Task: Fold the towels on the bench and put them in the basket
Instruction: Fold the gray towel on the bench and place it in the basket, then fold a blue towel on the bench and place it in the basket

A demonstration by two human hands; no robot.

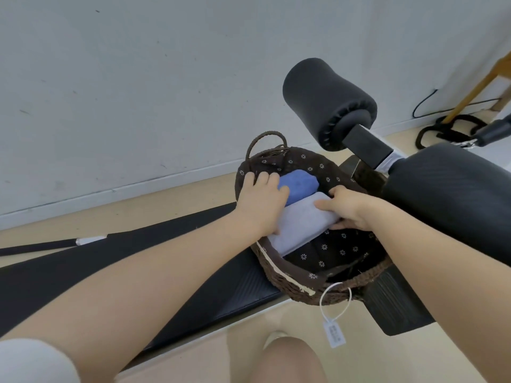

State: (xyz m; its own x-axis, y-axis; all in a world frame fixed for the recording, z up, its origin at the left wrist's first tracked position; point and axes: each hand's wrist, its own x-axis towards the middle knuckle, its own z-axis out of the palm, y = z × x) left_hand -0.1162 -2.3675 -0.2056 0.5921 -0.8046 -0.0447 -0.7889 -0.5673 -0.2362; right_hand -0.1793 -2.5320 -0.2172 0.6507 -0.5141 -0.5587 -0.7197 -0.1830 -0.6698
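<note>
A folded pale grey towel (300, 226) lies inside the dark wicker basket (279, 275) on the black bench (193, 272), beside a folded blue towel (300, 185). The left hand (261, 201) rests flat across both towels, fingers straight. The right hand (347, 207) grips the grey towel's end, thumb on top and fingers curled beneath.

Head cam, steep down, close over basket (279, 275)

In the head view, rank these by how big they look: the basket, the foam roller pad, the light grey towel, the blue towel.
1. basket
2. foam roller pad
3. light grey towel
4. blue towel

Both towels are partly hidden, the left hand covering much of the blue one and the right hand gripping the grey, so their order is unsure.
</note>
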